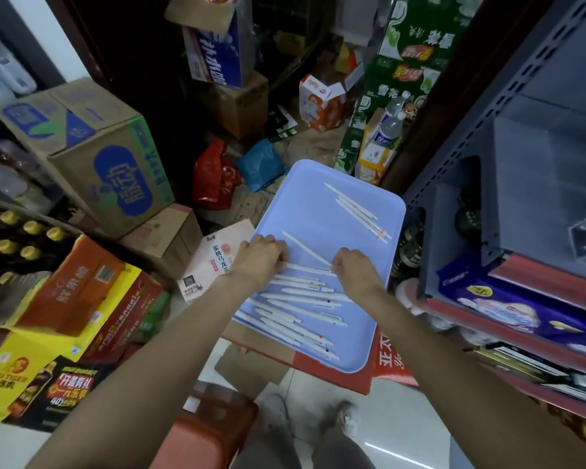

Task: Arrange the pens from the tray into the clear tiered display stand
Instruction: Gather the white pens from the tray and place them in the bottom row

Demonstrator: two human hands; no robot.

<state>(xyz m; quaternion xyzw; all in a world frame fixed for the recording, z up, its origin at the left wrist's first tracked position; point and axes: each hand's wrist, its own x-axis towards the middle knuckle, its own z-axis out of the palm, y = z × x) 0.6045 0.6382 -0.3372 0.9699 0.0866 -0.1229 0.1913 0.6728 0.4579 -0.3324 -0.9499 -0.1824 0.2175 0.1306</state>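
A light blue tray (305, 201) rests on boxes in front of me. Several white pens (298, 311) lie scattered in its near half, and a small group of white pens (361, 211) lies at its far right. My left hand (263, 255) rests on the tray's left part with fingers curled over the ends of some pens. My right hand (356, 270) pinches a single white pen (305, 248) that points up and left over the pile. No clear tiered display stand can be seen.
Cardboard drink cartons (95, 157) are stacked at the left, bottles with yellow caps (17, 238) beside them. A grey metal shelf unit (521, 184) with snack packs (508, 306) stands at the right. A red stool (210, 434) and my shoes are below.
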